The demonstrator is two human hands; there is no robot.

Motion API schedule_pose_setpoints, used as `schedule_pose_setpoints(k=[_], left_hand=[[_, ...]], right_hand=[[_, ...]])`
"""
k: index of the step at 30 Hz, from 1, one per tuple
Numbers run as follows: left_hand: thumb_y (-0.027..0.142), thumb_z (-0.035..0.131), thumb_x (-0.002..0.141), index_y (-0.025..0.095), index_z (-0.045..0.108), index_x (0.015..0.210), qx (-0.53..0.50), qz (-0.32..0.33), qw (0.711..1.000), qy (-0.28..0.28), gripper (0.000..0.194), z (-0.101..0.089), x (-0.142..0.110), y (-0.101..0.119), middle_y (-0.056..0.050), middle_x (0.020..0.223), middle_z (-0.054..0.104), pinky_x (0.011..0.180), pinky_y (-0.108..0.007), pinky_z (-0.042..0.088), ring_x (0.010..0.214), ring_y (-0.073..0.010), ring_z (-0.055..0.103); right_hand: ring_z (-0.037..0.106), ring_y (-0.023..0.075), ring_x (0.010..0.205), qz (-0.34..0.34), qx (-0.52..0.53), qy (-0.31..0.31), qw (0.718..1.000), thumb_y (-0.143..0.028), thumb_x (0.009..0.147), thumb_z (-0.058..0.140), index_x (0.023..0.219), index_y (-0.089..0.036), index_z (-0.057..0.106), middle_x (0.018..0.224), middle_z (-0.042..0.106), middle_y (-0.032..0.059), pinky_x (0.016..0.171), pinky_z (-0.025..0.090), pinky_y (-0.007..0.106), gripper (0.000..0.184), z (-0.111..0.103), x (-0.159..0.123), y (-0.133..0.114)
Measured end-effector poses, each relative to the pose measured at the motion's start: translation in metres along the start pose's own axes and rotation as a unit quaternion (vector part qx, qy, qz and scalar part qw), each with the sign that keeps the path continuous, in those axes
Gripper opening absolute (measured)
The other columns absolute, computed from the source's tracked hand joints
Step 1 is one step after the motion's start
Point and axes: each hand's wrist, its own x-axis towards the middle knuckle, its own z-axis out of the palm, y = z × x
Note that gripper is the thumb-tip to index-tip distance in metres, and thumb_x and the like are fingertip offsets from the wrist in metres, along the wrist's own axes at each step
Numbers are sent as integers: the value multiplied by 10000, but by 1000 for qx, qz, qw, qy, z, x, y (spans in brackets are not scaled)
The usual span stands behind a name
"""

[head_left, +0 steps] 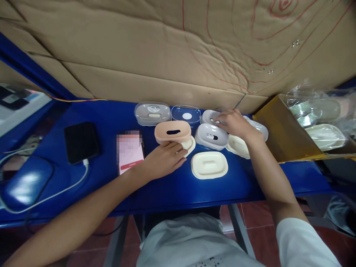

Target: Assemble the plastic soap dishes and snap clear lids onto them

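Observation:
My left hand (168, 159) has its fingers curled at the front edge of a peach oval plastic box (172, 135) with a slot in its face. A cream oval piece (191, 146) lies partly under that box and those fingers. My right hand (236, 123) reaches to the back row, its fingers bent over the right side of a grey oval box (207, 116), at its slot. Another grey oval box (211, 137) sits just in front. Nearer me lies a cream oval lid (209, 165) with a raised bar. My right forearm partly hides another cream piece (239, 145).
At the back stand a grey box with a clear cover (152, 113) and a clear oval cover (185, 114). A phone (130, 152) and a black device (81, 142) with a white cable lie left. A carton (280, 129) with bagged pieces stands right. Cardboard (155, 48) walls the back.

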Motion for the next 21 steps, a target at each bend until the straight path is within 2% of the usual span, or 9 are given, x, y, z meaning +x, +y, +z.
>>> schedule_pose_setpoints(k=[8,12,15,17,21], left_hand=[[274,588,1120,154,708,1220,-3,-1,1000,-14,197,0,0,-1,-112,1166,772,1023,-422,555,1111,-285,753],[259,585,1117,150,717,1191,-9,2,1000,-14,187,-1,1,-1,-130,1169,772,1010,-433,564,1100,-292,754],[255,604,1106,154,725,1179,-21,-2,1000,-11,173,-2,1,-2,-136,1155,771,1008,-433,566,1102,-292,751],[248,613,1100,158,726,1180,-28,-3,1000,-10,165,-2,0,-2,-131,1148,771,1012,-429,567,1110,-289,748],[254,585,1114,160,722,1177,-16,0,1000,-6,177,-1,0,-2,-123,1148,774,1011,-421,570,1104,-280,746]], right_hand=[[639,367,1408,6,59,-67,996,-376,1099,474,1387,-302,745,1540,692,99,1125,393,590,402,12,-3,14],[570,387,1493,20,63,-89,994,-410,1034,608,1443,-313,707,1611,631,95,1174,365,619,432,16,-2,14],[601,395,1453,21,55,-71,996,-384,1020,636,1397,-308,726,1560,678,93,1184,336,635,395,19,3,9],[656,387,1377,28,54,-55,997,-367,1061,562,1381,-286,726,1476,736,104,1175,330,632,369,19,5,5],[738,369,1184,39,67,-45,996,-403,1108,439,1411,-236,692,1280,812,136,1122,376,574,428,14,7,7]])
